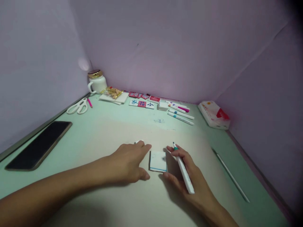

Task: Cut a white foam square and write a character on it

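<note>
A small white square card or stack (158,161) lies on the table between my hands, with a blue line along its near edge and a dark left edge. My left hand (133,161) is just left of it, thumb and fingers spread, holding nothing. A small white item shows partly behind its fingers. My right hand (189,173) holds a white marker (184,175) with a teal band, its dark tip pointing away from me. The thumb of that hand is by the card's near right corner.
Around the table (113,201) are a dark phone (39,146), white scissors (78,106), a lidded mug (98,83), a gold packet (113,92), cards with characters (142,104), several markers (181,118), a tissue pack (214,115) and a thin white stick (233,178).
</note>
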`<state>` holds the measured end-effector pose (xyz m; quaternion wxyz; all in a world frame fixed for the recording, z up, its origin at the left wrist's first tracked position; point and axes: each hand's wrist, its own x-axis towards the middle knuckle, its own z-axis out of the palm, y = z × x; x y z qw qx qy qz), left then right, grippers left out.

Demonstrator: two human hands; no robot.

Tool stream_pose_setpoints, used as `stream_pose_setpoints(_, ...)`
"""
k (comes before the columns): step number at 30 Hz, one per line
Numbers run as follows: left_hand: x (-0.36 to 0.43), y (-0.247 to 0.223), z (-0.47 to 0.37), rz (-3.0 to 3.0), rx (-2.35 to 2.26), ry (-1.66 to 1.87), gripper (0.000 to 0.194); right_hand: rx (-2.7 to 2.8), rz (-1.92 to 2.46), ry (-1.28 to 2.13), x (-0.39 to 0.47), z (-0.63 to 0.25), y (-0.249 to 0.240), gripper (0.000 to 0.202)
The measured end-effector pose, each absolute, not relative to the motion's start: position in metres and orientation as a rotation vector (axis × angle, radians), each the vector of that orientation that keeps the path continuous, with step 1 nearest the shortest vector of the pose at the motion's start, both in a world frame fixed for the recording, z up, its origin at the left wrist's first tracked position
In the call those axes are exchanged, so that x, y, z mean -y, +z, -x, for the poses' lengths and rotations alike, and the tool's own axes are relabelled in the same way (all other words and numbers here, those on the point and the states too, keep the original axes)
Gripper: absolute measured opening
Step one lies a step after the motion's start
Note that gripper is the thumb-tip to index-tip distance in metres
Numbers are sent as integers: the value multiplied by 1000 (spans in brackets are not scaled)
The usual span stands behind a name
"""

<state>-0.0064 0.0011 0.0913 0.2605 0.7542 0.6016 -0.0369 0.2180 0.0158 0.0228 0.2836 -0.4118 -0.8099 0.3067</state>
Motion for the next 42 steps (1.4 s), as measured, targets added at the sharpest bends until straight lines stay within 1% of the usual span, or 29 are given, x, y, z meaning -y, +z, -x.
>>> stream_pose_setpoints(8, -9, 74, 4, -2096, -1627, 64, 48, 2139, 1122, 785, -19, -213, 12, 37)
stream_pose_setpoints(13, -9, 69, 4, -2105, -1623, 85, 47, 2143, 1102, 762, -21, -213, 13, 33)
stream_pose_setpoints(19, -7, 68, 3, -2118, -1614, 91, 37, 2158, 1077, 741, -17, -211, 18, 28)
stream_pose_setpoints(20, -8, 69, 4, -2115, -1612, 94, 37, 2147, 1080, 745, -15, -211, 19, 28)
stream_pose_setpoints(22, -8, 69, 6, -2110, -1604, 106, 45, 2058, 1094, 757, -12, -213, 20, 27)
stream_pose_setpoints(25, -9, 68, 9, -2109, -1575, 120, 57, 1758, 1208, 783, -8, -216, 22, 21)
stream_pose_setpoints(26, -9, 67, 9, -2111, -1568, 123, 57, 1656, 1245, 813, -8, -217, 23, 18)
stream_pose_setpoints(27, -8, 65, 9, -2111, -1567, 128, 55, 1571, 1261, 861, -8, -218, 24, 19)
stream_pose_setpoints(30, -5, 62, 8, -2112, -1585, 149, 50, 1420, 1232, 1017, -9, -223, 31, 39)
stream_pose_setpoints(32, -3, 61, 7, -2112, -1589, 162, 50, 1380, 1243, 1056, -11, -225, 37, 47)
stream_pose_setpoints(34, -2, 62, 6, -2115, -1583, 171, 50, 1347, 1288, 1077, -11, -223, 42, 47)
stream_pose_setpoints(37, -2, 62, 5, -2115, -1578, 182, 51, 1236, 1252, 1166, -10, -213, 44, 40)
stream_pose_setpoints(40, -3, 61, 5, -2114, -1575, 194, 51, 1106, 1258, 1203, -7, -198, 37, 35)
stream_pose_setpoints(42, -4, 59, 5, -2110, -1571, 201, 51, 1112, 1289, 1213, -5, -188, 31, 37)
